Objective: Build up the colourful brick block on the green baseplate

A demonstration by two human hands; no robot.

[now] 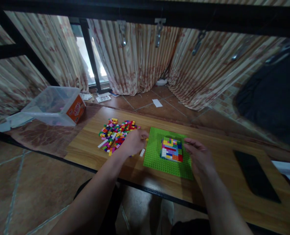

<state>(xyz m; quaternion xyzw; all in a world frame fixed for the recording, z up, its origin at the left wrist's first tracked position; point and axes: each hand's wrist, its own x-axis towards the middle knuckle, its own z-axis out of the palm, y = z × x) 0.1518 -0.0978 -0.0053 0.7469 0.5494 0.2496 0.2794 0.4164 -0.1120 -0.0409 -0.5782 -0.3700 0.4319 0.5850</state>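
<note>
A green baseplate lies on the wooden table, carrying a low, roughly square build of multicoloured bricks. My left hand is over the right side of a loose pile of small toy bricks, beside the plate's left edge. Its fingers are pinched, with a small yellow brick at their tips. Over the plate's right edge, my right hand has its fingers partly stretched toward the build, apart from it, and no brick shows in them. A white brick lies between the pile and the plate.
A dark flat panel lies on the right of the table. Behind the table's left end stands a clear plastic bin with an orange label. Black metal bars, striped curtains and a tiled floor surround the table.
</note>
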